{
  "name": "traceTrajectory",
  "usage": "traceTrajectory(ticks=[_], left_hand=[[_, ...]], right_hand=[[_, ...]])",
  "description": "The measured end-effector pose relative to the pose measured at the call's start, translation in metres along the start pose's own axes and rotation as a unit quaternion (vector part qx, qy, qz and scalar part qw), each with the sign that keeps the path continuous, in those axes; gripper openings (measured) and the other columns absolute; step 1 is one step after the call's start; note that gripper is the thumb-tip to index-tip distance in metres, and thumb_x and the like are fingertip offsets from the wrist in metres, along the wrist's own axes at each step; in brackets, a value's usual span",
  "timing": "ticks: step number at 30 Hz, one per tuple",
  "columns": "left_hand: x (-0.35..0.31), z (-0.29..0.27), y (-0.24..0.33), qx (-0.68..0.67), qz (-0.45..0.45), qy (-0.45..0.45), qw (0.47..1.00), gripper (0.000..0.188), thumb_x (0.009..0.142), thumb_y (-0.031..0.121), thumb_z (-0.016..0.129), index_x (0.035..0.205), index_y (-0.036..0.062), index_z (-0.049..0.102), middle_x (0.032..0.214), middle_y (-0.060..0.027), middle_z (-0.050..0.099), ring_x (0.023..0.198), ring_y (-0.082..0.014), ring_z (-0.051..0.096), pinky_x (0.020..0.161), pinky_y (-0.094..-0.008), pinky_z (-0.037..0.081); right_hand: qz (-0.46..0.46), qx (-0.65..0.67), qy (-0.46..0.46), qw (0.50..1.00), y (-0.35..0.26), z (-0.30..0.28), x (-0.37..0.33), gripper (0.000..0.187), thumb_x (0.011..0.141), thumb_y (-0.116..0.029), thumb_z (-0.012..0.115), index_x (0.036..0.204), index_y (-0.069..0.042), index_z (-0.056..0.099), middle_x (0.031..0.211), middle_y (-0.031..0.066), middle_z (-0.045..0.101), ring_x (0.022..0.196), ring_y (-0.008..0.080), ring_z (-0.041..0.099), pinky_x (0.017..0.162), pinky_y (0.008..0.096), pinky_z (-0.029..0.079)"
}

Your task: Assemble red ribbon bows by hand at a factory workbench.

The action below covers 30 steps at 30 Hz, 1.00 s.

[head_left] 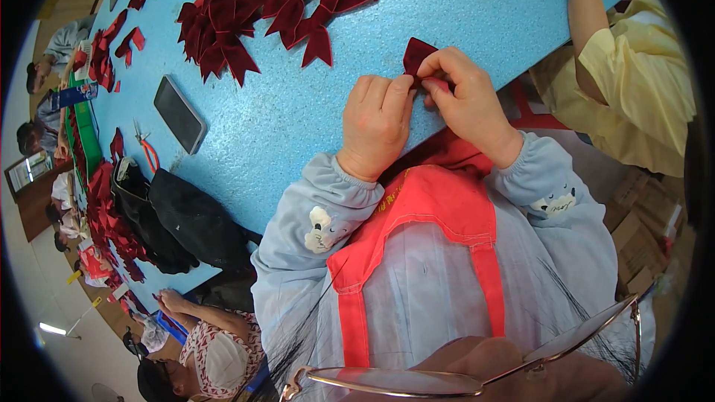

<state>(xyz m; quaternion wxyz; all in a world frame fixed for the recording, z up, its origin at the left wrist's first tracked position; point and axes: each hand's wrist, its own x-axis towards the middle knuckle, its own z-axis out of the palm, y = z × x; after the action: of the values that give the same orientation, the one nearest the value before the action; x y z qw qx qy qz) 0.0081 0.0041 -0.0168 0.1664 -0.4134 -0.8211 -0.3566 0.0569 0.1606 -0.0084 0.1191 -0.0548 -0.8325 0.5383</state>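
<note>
Above the near table edge, my two hands meet at a dark red velvet ribbon bow [417, 53]. My left hand [375, 125] is closed, its fingers curled and its thumb and fingertips pinching the bow's lower left side. On the other side, my right hand [471, 98] pinches the same piece between thumb and forefinger. Part of the bow is covered by the fingers, so its centre cannot be made out. Beyond my hands lies a heap of dark red velvet bows [220, 30], with a few more bows [316, 7] spread to its right.
A smartphone [179, 115] lies on the blue table [290, 126], with red-handled pliers [147, 147] beside it. Black bags [194, 216] sit at the left edge. A green tray [86, 134] and more ribbon stand farther left. Co-workers sit around; one in yellow [633, 89] is at right.
</note>
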Motion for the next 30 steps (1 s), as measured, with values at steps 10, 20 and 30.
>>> traceTrajectory(ticks=[10, 20, 30], left_hand=[[0.001, 0.003, -0.002, -0.016, -0.017, -0.005, 1.000, 0.023, 0.075, -0.001, 0.066, 0.097, 0.0027, 0.061, 0.076, -0.0104, 0.052, 0.072, -0.0291, 0.052, 0.064, -0.0389, 0.045], [0.000, 0.001, -0.003, -0.009, 0.011, -0.037, 0.999, 0.028, 0.072, 0.000, 0.059, 0.099, 0.0044, 0.064, 0.077, -0.0091, 0.051, 0.074, -0.0282, 0.051, 0.064, -0.0385, 0.045], [0.005, -0.006, -0.005, -0.022, 0.004, -0.072, 0.997, 0.030, 0.074, 0.001, 0.062, 0.103, 0.0045, 0.063, 0.078, -0.0095, 0.051, 0.075, -0.0288, 0.051, 0.066, -0.0387, 0.045]], right_hand=[[-0.044, -0.091, -0.024, 0.995, -0.006, -0.001, 0.005, 0.014, 0.084, 0.004, 0.061, 0.095, -0.002, 0.059, 0.085, 0.0116, 0.061, 0.074, 0.0258, 0.062, 0.065, 0.0335, 0.049], [-0.126, -0.214, 0.020, 0.969, 0.006, -0.010, -0.002, 0.016, 0.083, 0.003, 0.063, 0.097, -0.003, 0.059, 0.093, 0.0144, 0.060, 0.083, 0.0351, 0.061, 0.066, 0.0395, 0.049], [-0.251, -0.199, 0.080, 0.944, 0.005, -0.034, 0.001, 0.021, 0.077, -0.001, 0.071, 0.095, -0.005, 0.063, 0.094, 0.0088, 0.063, 0.083, 0.0288, 0.060, 0.069, 0.0405, 0.047]])
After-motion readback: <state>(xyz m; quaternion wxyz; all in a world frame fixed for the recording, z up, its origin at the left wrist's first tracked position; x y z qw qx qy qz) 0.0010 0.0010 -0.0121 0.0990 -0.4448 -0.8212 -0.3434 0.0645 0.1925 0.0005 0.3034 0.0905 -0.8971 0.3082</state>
